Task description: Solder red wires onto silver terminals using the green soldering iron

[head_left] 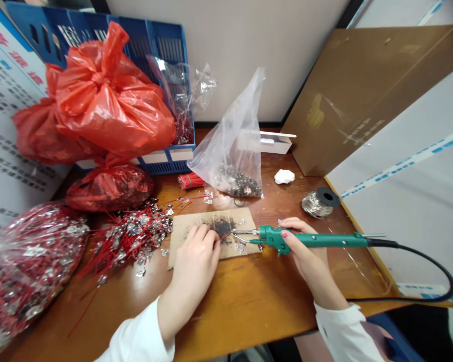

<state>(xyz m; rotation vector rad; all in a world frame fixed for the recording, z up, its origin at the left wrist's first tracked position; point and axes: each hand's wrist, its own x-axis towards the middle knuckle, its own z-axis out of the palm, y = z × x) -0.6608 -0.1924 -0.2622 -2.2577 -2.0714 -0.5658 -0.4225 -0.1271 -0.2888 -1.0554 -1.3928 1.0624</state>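
My right hand (pixel 305 251) grips a green soldering iron (pixel 317 240), its metal tip pointing left onto a scorched piece of cardboard (pixel 211 236). My left hand (pixel 196 256) rests on that cardboard with fingers pinched together on a small red wire with a metal tab, right at the iron's tip. A black cable (pixel 430 266) runs from the iron off the table's right edge. A pile of red wires with metal tabs (pixel 132 236) lies just left of the cardboard.
A clear bag of metal parts (pixel 236 151), a solder spool (pixel 319 202), a white lump (pixel 284 176), red plastic bags (pixel 105 105) in a blue crate (pixel 162 45), a bundle of red wires (pixel 191 181) and a brown board (pixel 362 90) surround the wooden table (pixel 249 301).
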